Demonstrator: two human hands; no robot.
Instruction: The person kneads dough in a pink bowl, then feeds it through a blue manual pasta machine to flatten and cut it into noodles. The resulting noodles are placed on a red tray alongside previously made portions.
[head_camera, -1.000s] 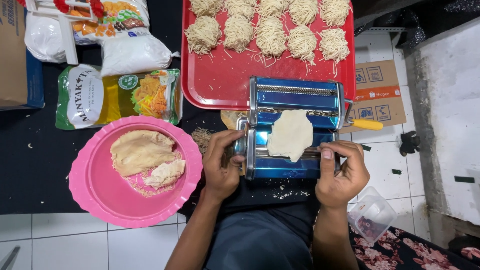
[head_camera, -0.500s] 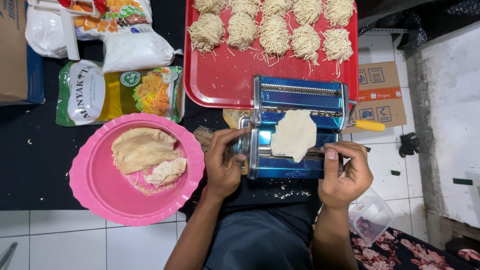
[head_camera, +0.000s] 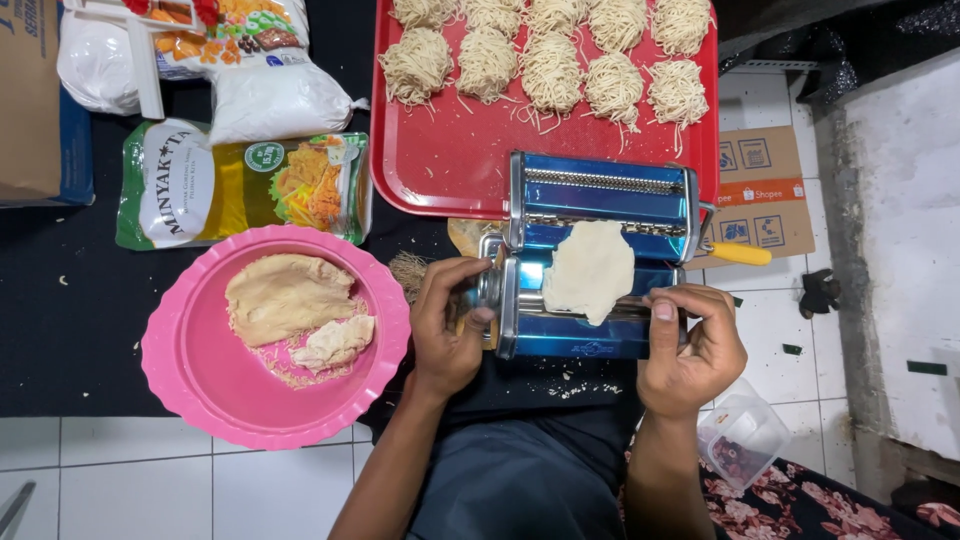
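Observation:
A blue pasta machine (head_camera: 600, 190) stands in front of me with a pale, flattened dough sheet (head_camera: 590, 270) lying across its rollers. My left hand (head_camera: 450, 325) is closed around the knob on the machine's left side. My right hand (head_camera: 690, 345) grips the machine's front right edge, its thumb beside the lower corner of the dough. A yellow crank handle (head_camera: 740, 253) sticks out on the right. To the left, a pink plate (head_camera: 180, 390) holds two more dough pieces (head_camera: 285, 295) and some crumbs.
Behind the machine a red tray (head_camera: 440, 160) carries several noodle nests (head_camera: 550, 70). An oil pouch (head_camera: 200, 190) and white bags (head_camera: 270, 100) lie at the back left. A cardboard box (head_camera: 765, 190) sits on the right, a small plastic container (head_camera: 740, 440) by my right wrist.
Both hands stay on the machine. The dough sheet sits about where it was; only the view has shifted slightly.

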